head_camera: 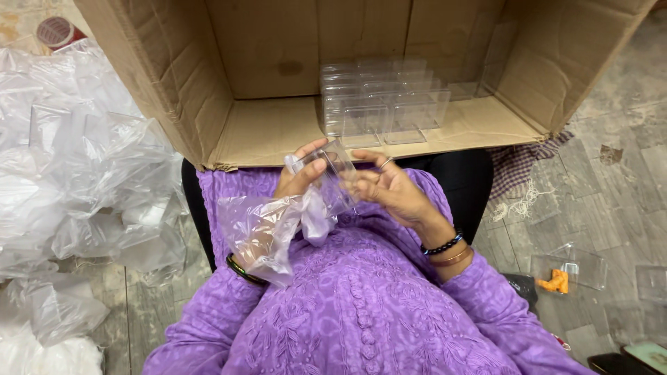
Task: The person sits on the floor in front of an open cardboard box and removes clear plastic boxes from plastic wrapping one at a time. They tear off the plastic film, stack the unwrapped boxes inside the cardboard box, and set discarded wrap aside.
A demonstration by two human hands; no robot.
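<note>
Clear plastic box (332, 177) held between both hands, over the lap. Left hand (300, 175) fingers grip it plus a crumpled plastic bag (267, 232); right hand (389, 187) fingers pinch its edge.

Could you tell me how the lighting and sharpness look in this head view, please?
Head view: soft, even light, no hard shadows; the clear box between the left hand and right hand is hard to outline; bags glare white; edges bend slightly.

My left hand (300, 177) is raised in front of my chest, thumb on top and fingers curled in a pinch. My right hand (389, 189) sits just beside it, palm turned up, fingers half bent toward the left.
</note>
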